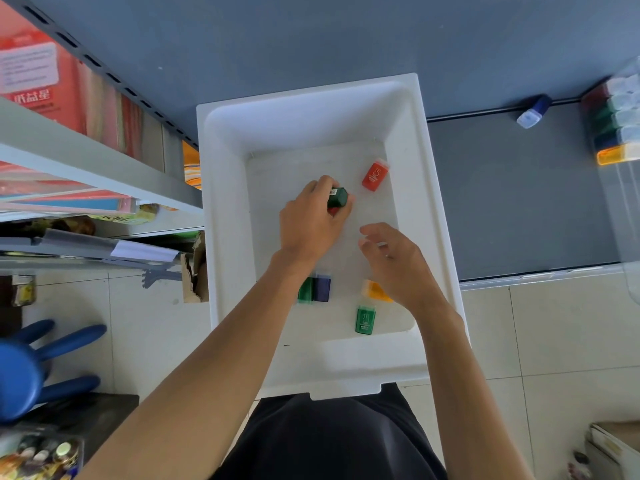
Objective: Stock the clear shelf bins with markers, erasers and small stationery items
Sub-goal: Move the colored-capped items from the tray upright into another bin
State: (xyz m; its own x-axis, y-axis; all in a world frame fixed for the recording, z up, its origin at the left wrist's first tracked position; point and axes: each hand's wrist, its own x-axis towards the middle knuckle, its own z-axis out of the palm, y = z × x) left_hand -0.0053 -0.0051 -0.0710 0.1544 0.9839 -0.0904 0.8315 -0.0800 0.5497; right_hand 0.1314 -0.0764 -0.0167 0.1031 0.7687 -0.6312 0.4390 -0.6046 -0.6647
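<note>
My left hand (311, 216) is curled round a dark green item (337, 197) at the middle of the white tub (221, 202), with something red beneath it. My right hand (398, 265) hovers loose and empty over the orange item (372, 289) near the tub's right wall. I'm gathering stock, I judge; next comes pinching the orange one, then loading the clear bin (620, 133).

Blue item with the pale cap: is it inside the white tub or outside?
Outside: the blue item lies on the dark surface, right of the white tub.

The grey counter (519, 202) carries a white tub (221, 237) overhanging its near edge, a loose blue case (533, 110), and a clear bin (623, 209) at right.
</note>
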